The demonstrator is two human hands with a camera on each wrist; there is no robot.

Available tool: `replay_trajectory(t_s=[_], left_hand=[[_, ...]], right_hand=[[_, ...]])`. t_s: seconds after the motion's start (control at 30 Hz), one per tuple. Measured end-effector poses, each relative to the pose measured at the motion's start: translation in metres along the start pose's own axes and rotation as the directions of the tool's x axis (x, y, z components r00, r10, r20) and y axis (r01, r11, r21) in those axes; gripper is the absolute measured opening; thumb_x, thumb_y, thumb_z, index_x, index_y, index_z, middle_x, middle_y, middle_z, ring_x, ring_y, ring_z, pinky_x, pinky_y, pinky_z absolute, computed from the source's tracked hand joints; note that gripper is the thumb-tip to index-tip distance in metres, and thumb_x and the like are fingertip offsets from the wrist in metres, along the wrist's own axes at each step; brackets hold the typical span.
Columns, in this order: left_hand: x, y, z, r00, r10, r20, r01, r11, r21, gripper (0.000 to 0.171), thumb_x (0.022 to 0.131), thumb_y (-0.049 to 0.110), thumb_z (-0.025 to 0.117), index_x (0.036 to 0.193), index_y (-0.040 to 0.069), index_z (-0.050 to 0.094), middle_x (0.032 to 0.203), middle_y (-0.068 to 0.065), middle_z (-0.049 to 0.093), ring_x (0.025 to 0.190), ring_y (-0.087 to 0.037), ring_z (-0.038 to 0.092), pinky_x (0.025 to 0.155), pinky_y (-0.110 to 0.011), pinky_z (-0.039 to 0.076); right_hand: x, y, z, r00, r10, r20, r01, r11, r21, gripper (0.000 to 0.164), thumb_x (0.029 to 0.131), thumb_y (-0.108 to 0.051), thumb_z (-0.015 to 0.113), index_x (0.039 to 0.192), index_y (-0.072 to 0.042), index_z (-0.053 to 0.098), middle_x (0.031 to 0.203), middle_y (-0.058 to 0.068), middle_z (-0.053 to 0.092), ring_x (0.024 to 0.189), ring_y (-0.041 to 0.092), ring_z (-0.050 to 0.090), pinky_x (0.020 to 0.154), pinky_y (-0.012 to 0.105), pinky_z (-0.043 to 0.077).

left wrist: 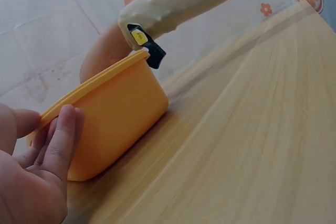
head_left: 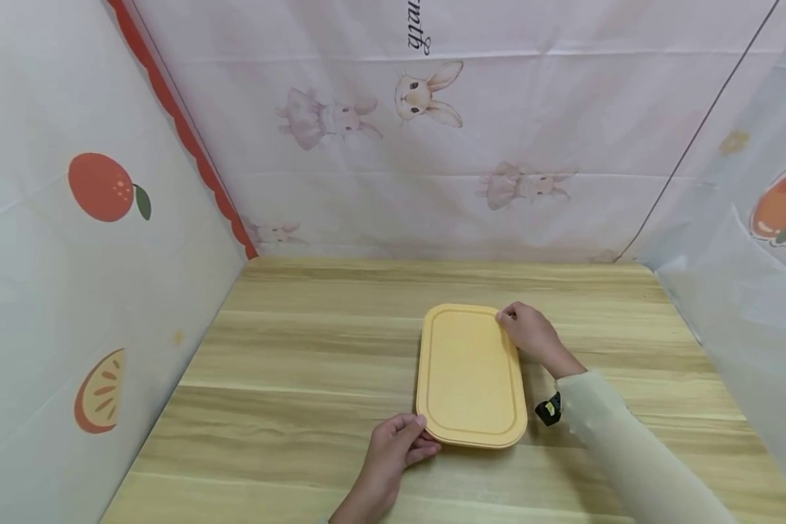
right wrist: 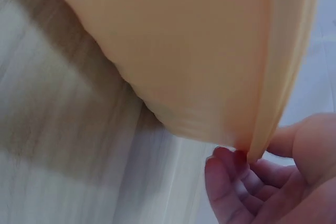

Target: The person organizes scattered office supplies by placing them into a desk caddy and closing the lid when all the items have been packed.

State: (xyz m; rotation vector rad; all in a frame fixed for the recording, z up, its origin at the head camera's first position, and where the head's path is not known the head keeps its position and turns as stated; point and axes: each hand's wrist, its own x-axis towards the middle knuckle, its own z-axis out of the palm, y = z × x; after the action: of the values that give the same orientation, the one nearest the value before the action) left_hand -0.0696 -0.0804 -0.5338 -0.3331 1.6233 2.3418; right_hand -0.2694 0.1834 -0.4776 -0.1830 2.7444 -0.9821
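A yellow rectangular storage box (left wrist: 118,114) with its flat yellow lid (head_left: 473,371) on top stands on the wooden table. At the near left corner, my left hand (head_left: 388,455) pinches the rim, thumb above and fingers underneath. My right hand (head_left: 530,335) pinches the rim at the far right corner. In the right wrist view, the box's side wall (right wrist: 173,51) fills much of the picture, and the right hand's fingers (right wrist: 226,187) curl under the rim. The lid hides whatever the box may hold.
The wood-grain table (head_left: 288,407) meets cloth-covered walls at the back, left and right. Fruit prints mark the left wall (head_left: 26,291), rabbits the back one. A black wrist-worn device (head_left: 548,410) hangs below the right sleeve, close to the box.
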Motion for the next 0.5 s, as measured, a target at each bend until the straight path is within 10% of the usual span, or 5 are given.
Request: replay_trajectory(t_s=[0.17,0.23,0.3,0.4,0.5], left_hand=[[0.007,0.008,-0.007,0.994,0.081,-0.08,-0.066,0.983,0.173,0.032,0.101,0.025,0.06,0.111,-0.005,0.064,0.092,-0.011,0.069,0.077,-0.019,0.071,0.077,-0.032,0.061],[0.01,0.018,-0.011,0.967,0.209,-0.149,-0.141,0.918,0.372,0.035,0.102,0.035,0.057,0.113,0.003,0.067,0.092,-0.008,0.069,0.076,-0.016,0.069,0.071,-0.03,0.061],[0.017,0.032,-0.013,0.915,0.372,-0.154,-0.216,0.776,0.592,0.036,0.103,0.043,0.054,0.115,0.012,0.069,0.094,-0.001,0.069,0.076,-0.013,0.066,0.069,-0.029,0.058],[0.033,0.06,-0.005,0.825,0.566,-0.009,-0.297,0.447,0.844,0.037,0.105,0.048,0.048,0.123,0.023,0.068,0.109,0.007,0.068,0.088,-0.01,0.067,0.077,-0.032,0.057],[0.062,0.084,0.012,0.785,0.57,0.241,-0.389,0.152,0.908,0.045,0.106,0.048,0.042,0.139,0.022,0.059,0.142,0.002,0.057,0.121,-0.018,0.062,0.097,-0.046,0.054]], right_hand=[[-0.012,-0.005,-0.006,0.998,-0.019,-0.06,0.015,0.997,-0.069,0.066,0.106,-0.055,0.033,0.14,-0.002,0.052,0.137,0.023,0.059,0.12,0.04,0.059,0.091,0.057,0.049],[-0.025,-0.011,-0.005,0.992,-0.056,-0.109,0.045,0.993,-0.108,0.071,0.105,-0.059,0.031,0.145,-0.002,0.048,0.142,0.025,0.054,0.126,0.043,0.055,0.093,0.062,0.048],[-0.042,-0.017,0.0,0.982,-0.108,-0.153,0.086,0.986,-0.144,0.071,0.105,-0.058,0.033,0.147,-0.001,0.045,0.145,0.025,0.05,0.13,0.044,0.051,0.095,0.064,0.047],[-0.071,-0.025,0.013,0.957,-0.207,-0.203,0.163,0.963,-0.216,0.067,0.106,-0.053,0.039,0.147,0.0,0.045,0.149,0.025,0.045,0.137,0.044,0.043,0.104,0.065,0.042],[-0.099,-0.026,0.034,0.931,-0.299,-0.21,0.232,0.928,-0.291,0.064,0.106,-0.049,0.043,0.146,0.0,0.045,0.152,0.025,0.042,0.143,0.044,0.036,0.115,0.062,0.031]])
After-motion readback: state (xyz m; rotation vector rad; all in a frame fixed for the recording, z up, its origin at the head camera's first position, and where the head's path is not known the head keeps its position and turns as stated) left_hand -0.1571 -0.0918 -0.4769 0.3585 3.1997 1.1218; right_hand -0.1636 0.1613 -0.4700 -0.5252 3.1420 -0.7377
